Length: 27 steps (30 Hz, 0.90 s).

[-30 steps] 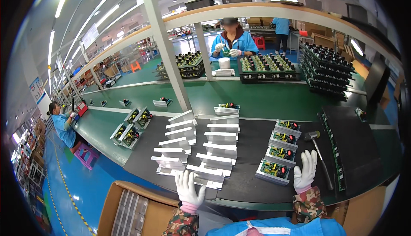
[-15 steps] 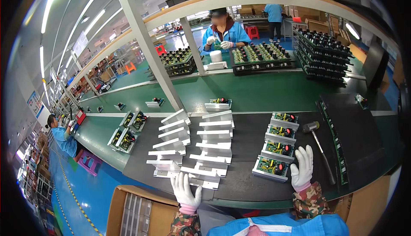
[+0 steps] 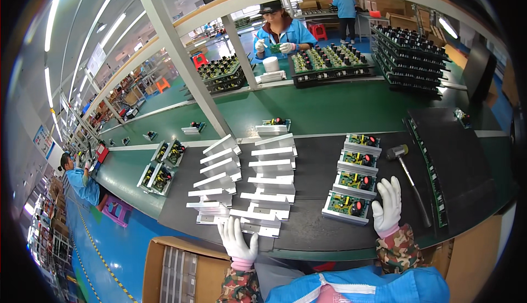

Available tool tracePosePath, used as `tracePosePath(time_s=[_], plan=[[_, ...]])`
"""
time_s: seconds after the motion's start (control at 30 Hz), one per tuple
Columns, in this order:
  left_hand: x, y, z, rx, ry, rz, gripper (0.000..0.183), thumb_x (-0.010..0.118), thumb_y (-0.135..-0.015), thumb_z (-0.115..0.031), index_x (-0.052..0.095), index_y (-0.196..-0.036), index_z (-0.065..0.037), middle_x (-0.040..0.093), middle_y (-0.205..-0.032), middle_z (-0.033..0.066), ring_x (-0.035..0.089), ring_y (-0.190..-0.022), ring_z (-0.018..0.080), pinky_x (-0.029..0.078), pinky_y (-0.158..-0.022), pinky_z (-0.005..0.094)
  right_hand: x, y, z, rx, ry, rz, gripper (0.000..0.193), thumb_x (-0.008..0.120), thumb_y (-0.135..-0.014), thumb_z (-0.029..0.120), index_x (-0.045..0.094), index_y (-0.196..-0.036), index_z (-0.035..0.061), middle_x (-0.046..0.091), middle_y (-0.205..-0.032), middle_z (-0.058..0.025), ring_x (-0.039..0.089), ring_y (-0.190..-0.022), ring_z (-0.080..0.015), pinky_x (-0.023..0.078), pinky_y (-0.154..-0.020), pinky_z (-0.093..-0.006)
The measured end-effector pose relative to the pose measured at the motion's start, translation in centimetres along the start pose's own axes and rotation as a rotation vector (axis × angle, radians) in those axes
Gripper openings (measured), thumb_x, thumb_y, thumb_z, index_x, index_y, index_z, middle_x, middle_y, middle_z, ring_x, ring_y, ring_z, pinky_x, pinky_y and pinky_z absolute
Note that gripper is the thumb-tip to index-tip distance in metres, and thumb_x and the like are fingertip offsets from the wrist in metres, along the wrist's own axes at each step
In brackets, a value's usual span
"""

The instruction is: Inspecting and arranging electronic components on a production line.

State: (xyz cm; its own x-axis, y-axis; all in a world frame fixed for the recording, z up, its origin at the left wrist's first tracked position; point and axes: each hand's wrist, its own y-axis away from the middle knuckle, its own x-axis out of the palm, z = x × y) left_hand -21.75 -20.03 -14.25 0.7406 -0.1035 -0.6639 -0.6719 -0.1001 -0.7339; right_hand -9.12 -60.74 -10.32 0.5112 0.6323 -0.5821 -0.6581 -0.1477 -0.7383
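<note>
My left hand point(image 3: 239, 241), in a white glove, lies open at the bench's front edge. Its fingertips are at the nearest of two columns of bent silver metal plates point(image 3: 269, 197); whether they touch is hard to tell. My right hand point(image 3: 387, 208), gloved too, is open with fingers extended and holds nothing. Just left of it stands a column of green circuit boards on silver metal bases point(image 3: 349, 206). To its right lies a mallet point(image 3: 414, 190) with its head pointing away from me.
A long narrow circuit strip point(image 3: 429, 174) lies right of the mallet. More board assemblies point(image 3: 160, 176) sit on the green surface at left. An open cardboard box point(image 3: 156, 264) is below my left hand. Beyond a white post point(image 3: 184, 56), a co-worker point(image 3: 281, 34) handles a small green board.
The whole view has shifted slightly, the bench items appearing a little higher. Both my hands stay open in about the same places. The co-worker opposite has moved their hands somewhat apart.
</note>
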Motion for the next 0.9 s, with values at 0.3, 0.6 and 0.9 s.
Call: tracePosePath(time_s=[0.3, 0.6, 0.9], plan=[[-0.01, 0.17, 0.11, 0.007, 0.008, 0.001, 0.072, 0.060, -0.091, -0.042, 0.044, -0.144, 0.004, 0.047, -0.147, 0.0261, 0.045, -0.135, 0.0445, 0.023, -0.121, 0.0604, 0.15, 0.22, -0.14, 0.035, -0.030, -0.003, 0.053, 0.050, -0.101, 0.042, 0.057, -0.132, 0.0007, 0.054, -0.141, -0.0167, 0.040, -0.141, -0.0420, 0.030, -0.119, -0.0538], [-0.02, 0.38, 0.46, -0.003, 0.014, 0.030, 0.070, 0.058, -0.093, -0.043, 0.044, -0.144, 0.004, 0.046, -0.148, 0.0255, 0.043, -0.136, 0.0454, 0.022, -0.121, 0.0613, 0.08, -0.19, 0.32, 0.017, -0.015, -0.043, 0.049, 0.050, -0.102, 0.041, 0.060, -0.129, 0.0015, 0.057, -0.140, -0.0159, 0.042, -0.140, -0.0401, 0.032, -0.119, -0.0514], [0.18, 0.48, 0.56, 0.014, 0.008, 0.023, 0.069, 0.056, -0.094, -0.042, 0.043, -0.144, 0.004, 0.046, -0.148, 0.0253, 0.043, -0.137, 0.0454, 0.022, -0.121, 0.0616, 0.27, 0.04, -0.05, 0.007, -0.022, -0.053, 0.050, 0.051, -0.101, 0.042, 0.060, -0.129, 0.0018, 0.057, -0.139, -0.0153, 0.043, -0.139, -0.0397, 0.032, -0.118, -0.0520]])
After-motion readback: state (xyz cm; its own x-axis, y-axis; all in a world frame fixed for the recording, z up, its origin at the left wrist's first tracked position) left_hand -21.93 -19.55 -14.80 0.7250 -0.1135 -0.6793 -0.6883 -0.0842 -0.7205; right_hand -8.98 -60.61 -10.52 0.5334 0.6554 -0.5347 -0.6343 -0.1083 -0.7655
